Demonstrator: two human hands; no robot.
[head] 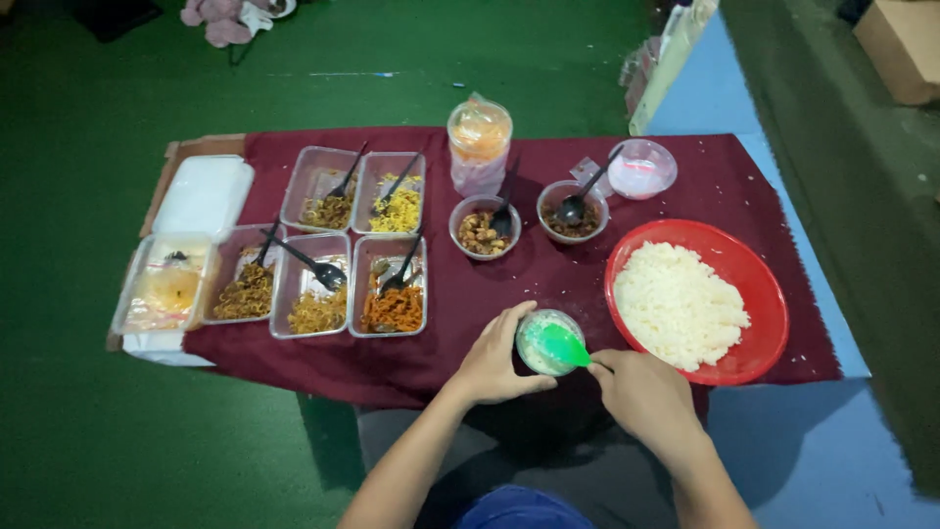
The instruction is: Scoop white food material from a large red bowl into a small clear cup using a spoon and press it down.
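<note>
Seen from above, a person's left hand (pixel 493 360) wraps its fingers around a small round cup (pixel 548 342) of white rice at the near edge of a dark red tablecloth (pixel 460 333). At about three o'clock from the cup, the right hand (pixel 642 395) pinches the handle of a green spoon (pixel 565 346) whose bowl sits inside the cup. A red bowl (pixel 759 294) heaped with white rice sits at two o'clock, just beside the cup. Further off — toward ten o'clock — clear trays (pixel 352 245) hold shredded food with black forks (pixel 315 264).
</note>
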